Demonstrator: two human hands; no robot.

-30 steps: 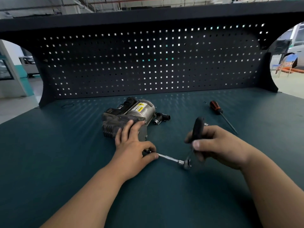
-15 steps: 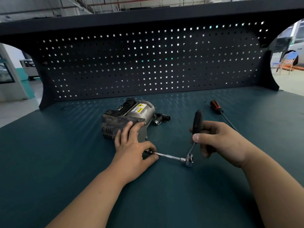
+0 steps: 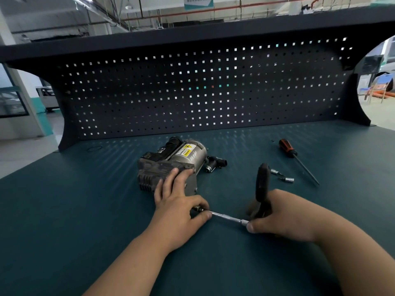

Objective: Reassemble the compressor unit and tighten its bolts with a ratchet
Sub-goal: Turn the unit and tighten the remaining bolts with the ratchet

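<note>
The grey metal compressor unit [image 3: 171, 165], with its silver cylinder and yellow warning label, lies on the dark teal surface [image 3: 64, 210] a little left of centre, in front of the black perforated back panel [image 3: 192, 92].

The left hand [image 3: 177, 201] has its fingers spread on the near end of the unit. Its thumb and forefinger pinch the far end of a slim silver extension bar [image 3: 226, 217], which lies almost flat and points at the unit's near lower corner. The right hand [image 3: 284, 216] is wrapped around the lower part of the black-handled ratchet [image 3: 262, 182], with the thumb at the head where the bar joins. The handle stands nearly upright.

This looks like the tightening step, with one bolt low on the near face being driven through the extension. The bolt and socket are hidden under the left hand, so I cannot tell how far the bolt is seated.

The next move probably calls for:
- swinging the handle through its arc with the right hand;
- steadying the bar with the left hand so the socket stays square on the bolt head;
- holding the unit down so it does not slide.

A long bar at this shallow angle could easily tip off the bolt head.

To the right, apart from the work, lie two small silver sockets [image 3: 287, 179] and an orange-and-black-handled screwdriver [image 3: 287, 148]. A small black cylindrical fitting [image 3: 214, 163] lies just beside the unit's cylinder, and a thin black ring [image 3: 94, 149] lies well to the left.
</note>
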